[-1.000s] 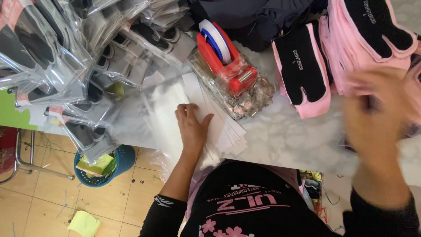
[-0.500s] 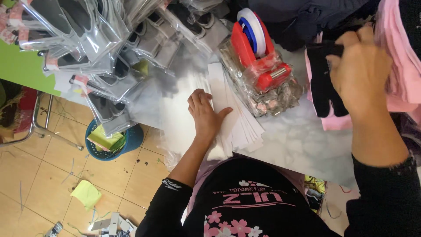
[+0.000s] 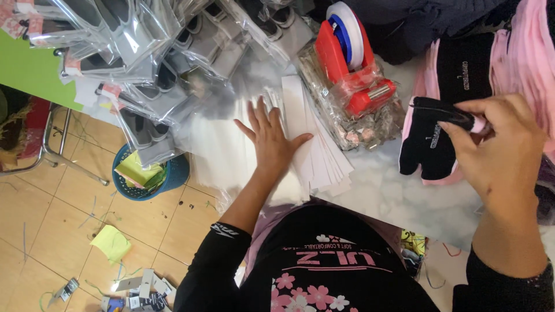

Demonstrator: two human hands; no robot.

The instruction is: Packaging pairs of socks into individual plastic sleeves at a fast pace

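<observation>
Here the right hand (image 3: 500,150) pinches a black-and-pink sock (image 3: 445,112) above its pink pile (image 3: 529,58), not yet bagged, while the left hand (image 3: 272,141) lies flat and spread on the clear bags (image 3: 318,156) on the table (image 3: 393,196), with packed pairs (image 3: 133,58) heaped beyond.

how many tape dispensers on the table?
1. The red tape dispenser stands at the top centre of the table, just beyond the stack of white sheets under the left hand. The piled bags may hide others.
</observation>
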